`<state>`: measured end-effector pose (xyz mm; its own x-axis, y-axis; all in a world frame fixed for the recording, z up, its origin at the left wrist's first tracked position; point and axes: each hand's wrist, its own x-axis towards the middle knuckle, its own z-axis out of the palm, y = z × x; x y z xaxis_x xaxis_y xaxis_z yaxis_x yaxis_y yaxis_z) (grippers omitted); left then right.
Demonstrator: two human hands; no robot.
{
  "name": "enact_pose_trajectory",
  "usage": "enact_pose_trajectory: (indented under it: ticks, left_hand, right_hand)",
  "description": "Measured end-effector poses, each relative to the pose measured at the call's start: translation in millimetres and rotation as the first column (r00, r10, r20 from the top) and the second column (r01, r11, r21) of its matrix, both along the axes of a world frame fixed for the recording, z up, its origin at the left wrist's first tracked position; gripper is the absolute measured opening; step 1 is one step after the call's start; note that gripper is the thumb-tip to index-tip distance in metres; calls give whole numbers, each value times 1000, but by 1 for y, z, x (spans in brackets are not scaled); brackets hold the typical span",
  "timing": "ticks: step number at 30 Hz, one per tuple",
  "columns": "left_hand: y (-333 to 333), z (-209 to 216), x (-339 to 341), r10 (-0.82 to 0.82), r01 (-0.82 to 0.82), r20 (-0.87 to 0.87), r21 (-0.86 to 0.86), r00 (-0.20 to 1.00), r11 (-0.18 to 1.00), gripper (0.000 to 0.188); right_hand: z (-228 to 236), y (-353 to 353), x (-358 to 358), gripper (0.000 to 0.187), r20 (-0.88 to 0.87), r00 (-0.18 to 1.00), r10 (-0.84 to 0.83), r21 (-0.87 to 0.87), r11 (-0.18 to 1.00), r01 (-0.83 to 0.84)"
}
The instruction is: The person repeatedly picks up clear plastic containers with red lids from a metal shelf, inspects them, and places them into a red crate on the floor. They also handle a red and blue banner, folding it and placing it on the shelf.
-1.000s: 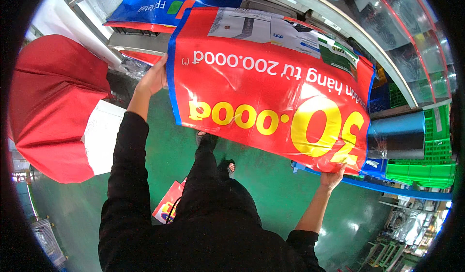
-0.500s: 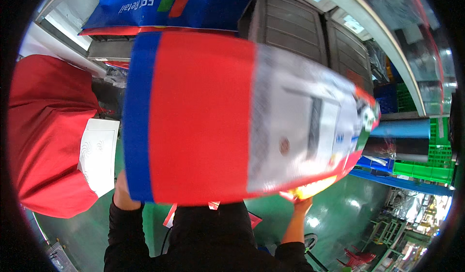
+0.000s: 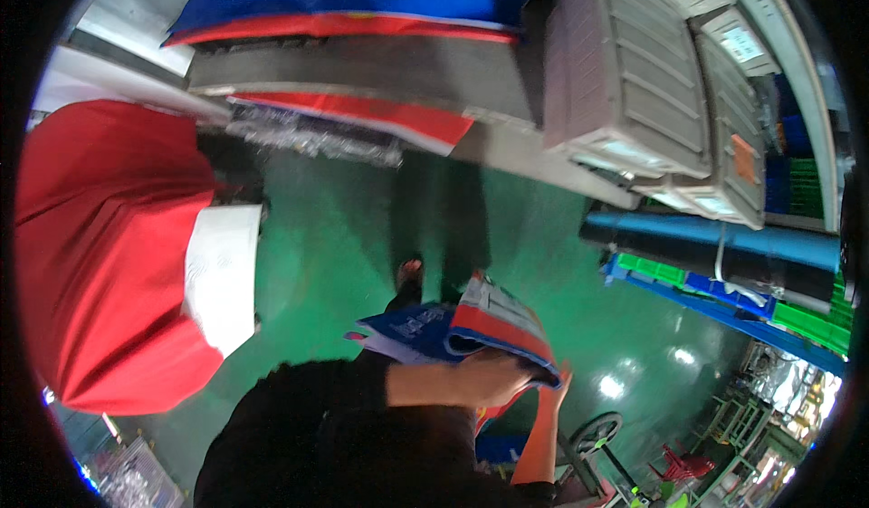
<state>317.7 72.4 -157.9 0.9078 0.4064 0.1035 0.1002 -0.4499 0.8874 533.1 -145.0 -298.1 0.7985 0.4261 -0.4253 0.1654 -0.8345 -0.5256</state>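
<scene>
A printed woven bag (image 3: 502, 313) in red, blue and white is bunched and folded low in front of my body. Its blue part (image 3: 412, 331) spreads out to the left. My left hand (image 3: 502, 377) reaches across my body and is closed on the bag's blue edge, its fingertips partly covered by the fold. Close beside it, my right hand (image 3: 559, 386) grips the same bag's right edge, fingers pointing up. Below the hands, part of the bag hangs against my dark clothing.
A red cloth (image 3: 109, 263) drapes over something at the left, beside a white panel (image 3: 222, 277). Ahead, a blue and red printed sheet (image 3: 362, 1) lies on a grey bench (image 3: 362, 64). Grey bins (image 3: 629, 73) stand at the right, near long rolls (image 3: 724, 250) above crates (image 3: 652, 268). A wheel (image 3: 597, 431) stands lower right.
The bag, held up and spread wide before me, has come down close to my body and is now folded. My left hand has crossed rightward to meet my right hand.
</scene>
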Motion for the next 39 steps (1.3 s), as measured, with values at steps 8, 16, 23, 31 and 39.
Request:
enact_pose_trajectory:
  ticks: [8,16,23,31,39]
  left_hand:
    - [-41,-15,15,-307,292,-360,-98,881,951,46]
    - [-136,-47,9,-384,548,-430,373,817,749,60]
    - [-113,-41,-18,-578,682,-455,96,678,725,75]
    - [-218,-96,24,-717,931,-666,-93,206,354,52]
    - [-321,-119,-9,-916,913,-340,-263,215,312,38]
  right_hand:
    - [141,81,-49,81,-466,855,227,493,869,39]
    - [133,8,-111,40,33,999,-27,128,992,23]
    - [84,-97,-107,24,-55,666,-744,299,624,722]
    - [106,-203,-59,23,131,576,-807,524,550,650]
    - [100,-234,-100,35,484,839,-249,54,965,255]
